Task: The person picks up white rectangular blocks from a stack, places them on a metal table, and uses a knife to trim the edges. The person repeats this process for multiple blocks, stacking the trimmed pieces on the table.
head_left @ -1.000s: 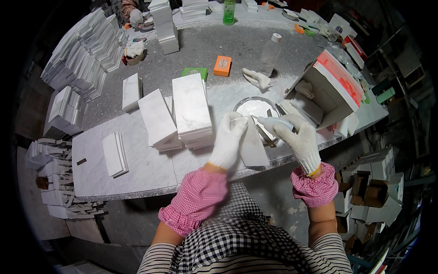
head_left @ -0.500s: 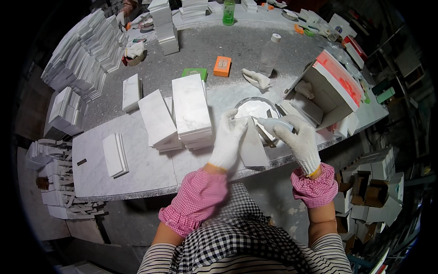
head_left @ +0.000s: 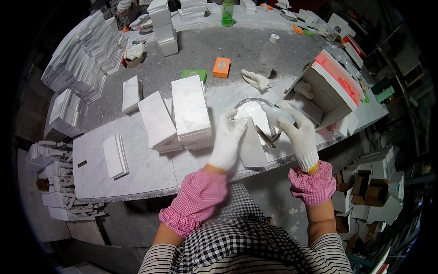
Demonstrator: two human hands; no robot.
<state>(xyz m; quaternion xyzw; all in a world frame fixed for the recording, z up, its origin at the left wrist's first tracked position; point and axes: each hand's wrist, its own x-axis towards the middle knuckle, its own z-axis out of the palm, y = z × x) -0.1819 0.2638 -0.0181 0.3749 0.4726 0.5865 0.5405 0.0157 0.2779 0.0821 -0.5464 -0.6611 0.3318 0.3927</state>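
My left hand (head_left: 229, 137), in a white glove, grips the upper left edge of a white marble tile (head_left: 252, 148) that lies at the front edge of the bench. My right hand (head_left: 299, 137), also gloved, is closed on a thin dark-bladed tool (head_left: 265, 136) whose tip rests at the tile's right edge. A pale rounded object (head_left: 275, 112) sits at its fingertips; I cannot tell what it is. Just behind the tile is a round shallow dish (head_left: 248, 104).
Two stacks of marble tiles (head_left: 189, 112) stand left of my hands, with smaller slabs (head_left: 115, 156) further left. An open red and white carton (head_left: 331, 86) is at the right. Behind are a clear bottle (head_left: 268, 54), an orange block (head_left: 221, 67), a spare glove (head_left: 255, 80) and many tile piles (head_left: 82, 57).
Both hands stay on the tile and tool almost unmoved. The view has shifted slightly.
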